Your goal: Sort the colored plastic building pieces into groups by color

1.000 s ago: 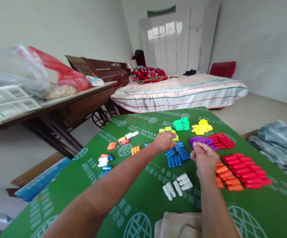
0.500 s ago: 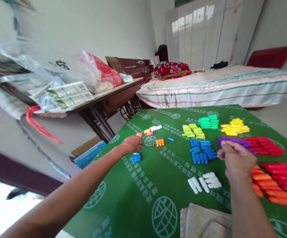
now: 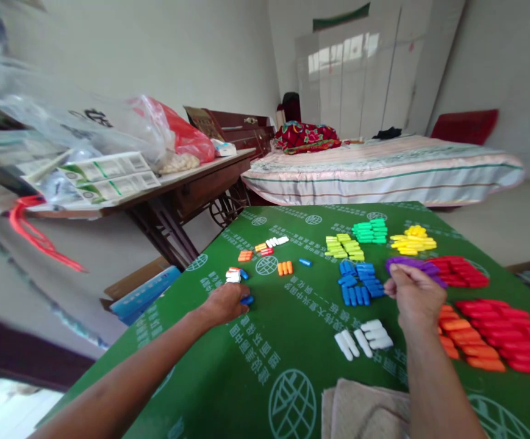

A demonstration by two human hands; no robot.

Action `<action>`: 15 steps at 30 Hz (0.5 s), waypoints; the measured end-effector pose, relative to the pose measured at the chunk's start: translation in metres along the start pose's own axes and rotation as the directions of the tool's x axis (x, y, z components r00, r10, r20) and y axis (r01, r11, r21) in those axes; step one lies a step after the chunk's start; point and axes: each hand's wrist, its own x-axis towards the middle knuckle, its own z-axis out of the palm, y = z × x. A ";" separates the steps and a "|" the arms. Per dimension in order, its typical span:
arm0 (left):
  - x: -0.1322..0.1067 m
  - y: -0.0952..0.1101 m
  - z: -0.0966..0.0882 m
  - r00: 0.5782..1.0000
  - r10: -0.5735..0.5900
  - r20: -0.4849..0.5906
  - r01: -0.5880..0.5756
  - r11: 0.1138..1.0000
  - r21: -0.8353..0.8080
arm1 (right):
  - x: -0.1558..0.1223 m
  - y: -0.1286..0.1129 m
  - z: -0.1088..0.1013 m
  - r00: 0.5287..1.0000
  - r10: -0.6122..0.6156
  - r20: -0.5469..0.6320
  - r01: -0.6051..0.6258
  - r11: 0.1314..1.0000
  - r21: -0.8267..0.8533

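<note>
Small plastic pieces shaped like pen caps lie in colour groups on the green table point(image 3: 228, 378). At the left side my left hand point(image 3: 225, 303) rests with curled fingers over blue caps point(image 3: 247, 300); its fingertips are partly hidden. Just beyond it sit white caps point(image 3: 233, 276), with blue and orange ones against them. My right hand point(image 3: 416, 296) is closed at the near left end of the purple caps point(image 3: 422, 268). Whatever its pinched fingers hold is hidden. Blue caps point(image 3: 356, 296) lie left of this hand, and orange caps point(image 3: 468, 338) lie to its right.
Red caps point(image 3: 507, 335), yellow caps point(image 3: 413, 242), green caps point(image 3: 369, 231), lime caps point(image 3: 344, 247) and white caps point(image 3: 374, 334) are grouped rightward. A folded cloth point(image 3: 365, 411) lies at the near edge. Left stands a cluttered sewing table point(image 3: 200, 183); a bed point(image 3: 383, 171) stands behind.
My left hand has moved nearer, from beside the far orange caps to the blue ones. White, orange and blue caps now show where it was. My right hand stays by the purple caps.
</note>
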 end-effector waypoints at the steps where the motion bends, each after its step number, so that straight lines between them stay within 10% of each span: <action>1: 0.001 0.005 -0.002 1.000 0.019 -0.005 -0.019 1.000 -0.015 | 0.001 0.000 0.000 1.000 0.000 -0.002 0.000 1.000 0.002; 15: 0.067 0.209 -0.056 0.869 0.435 -0.236 -0.470 0.875 -0.118 | 0.009 0.002 -0.005 0.999 0.010 -0.048 -0.010 1.000 0.002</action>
